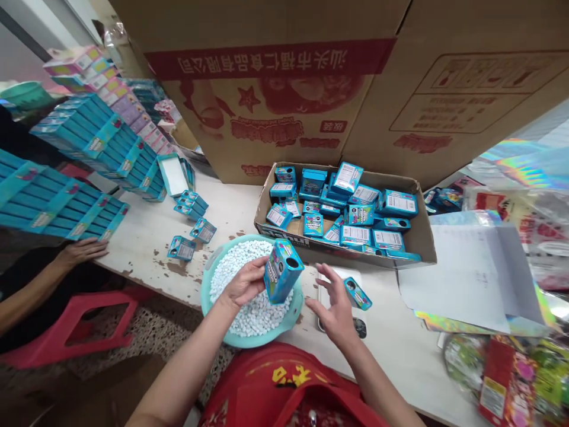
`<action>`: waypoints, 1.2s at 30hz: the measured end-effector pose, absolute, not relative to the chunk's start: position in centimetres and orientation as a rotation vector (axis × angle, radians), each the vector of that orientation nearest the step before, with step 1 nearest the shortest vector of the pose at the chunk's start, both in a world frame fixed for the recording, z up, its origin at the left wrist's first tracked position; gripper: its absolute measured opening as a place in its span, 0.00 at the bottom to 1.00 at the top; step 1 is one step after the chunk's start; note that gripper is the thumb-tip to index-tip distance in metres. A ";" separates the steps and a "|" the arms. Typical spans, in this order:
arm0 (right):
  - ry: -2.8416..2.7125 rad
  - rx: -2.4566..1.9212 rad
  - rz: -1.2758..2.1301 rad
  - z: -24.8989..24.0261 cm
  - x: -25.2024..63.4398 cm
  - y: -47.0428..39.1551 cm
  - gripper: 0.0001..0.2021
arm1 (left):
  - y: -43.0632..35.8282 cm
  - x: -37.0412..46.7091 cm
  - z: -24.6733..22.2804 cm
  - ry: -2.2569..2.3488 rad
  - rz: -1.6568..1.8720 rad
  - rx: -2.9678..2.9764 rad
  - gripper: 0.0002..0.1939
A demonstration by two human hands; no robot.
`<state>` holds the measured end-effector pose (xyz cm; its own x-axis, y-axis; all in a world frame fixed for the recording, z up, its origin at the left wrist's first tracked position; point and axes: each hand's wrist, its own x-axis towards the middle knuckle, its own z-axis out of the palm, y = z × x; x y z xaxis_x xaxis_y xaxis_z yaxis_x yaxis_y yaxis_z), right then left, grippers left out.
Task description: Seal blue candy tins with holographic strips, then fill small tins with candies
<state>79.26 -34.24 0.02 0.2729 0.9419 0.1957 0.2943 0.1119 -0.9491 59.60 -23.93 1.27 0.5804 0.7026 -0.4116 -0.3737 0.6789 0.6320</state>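
Note:
My left hand (247, 281) grips a small blue candy box (281, 270) by its side, over the bowl. The box is tilted, with a dark round spot on its end facing up. Below it, a light teal plastic bowl (208, 296) is filled with small white candy pellets (237, 255). My right hand (334, 305) is open, fingers spread, to the right of the box and apart from it. Beside its fingers lies another small blue box (358, 294), on or next to a white flat device (340, 273) partly covered by the hand.
Behind the bowl, a shallow cardboard tray (427, 237) holds many blue boxes, against a large carton (275, 118). Stacked blue packs (98, 142) and loose boxes (181, 248) stand left. A person's hand (86, 249) rests there. Papers (462, 267) and wrapped packets (507, 379) lie right.

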 end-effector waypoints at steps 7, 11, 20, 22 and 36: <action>-1.081 -1.129 1.441 1.5 77.9 -33.7 0.40 | -28.9 60.4 -1.2 0.682 0.291 0.658 0.13; -0.945 -1.257 1.484 1.7 77.0 -34.9 0.24 | -25.6 58.3 -2.3 1.258 0.475 1.366 0.11; -1.274 -1.323 1.416 1.6 74.2 -37.6 0.19 | -21.9 58.1 -6.0 1.677 -0.101 2.177 0.24; -1.216 -1.354 1.418 1.4 74.4 -37.6 0.19 | -22.5 58.8 -6.0 1.683 -0.158 2.160 0.27; -1.110 -1.531 1.224 0.8 74.9 -36.2 0.19 | -23.2 58.6 -5.6 1.631 0.693 1.180 0.11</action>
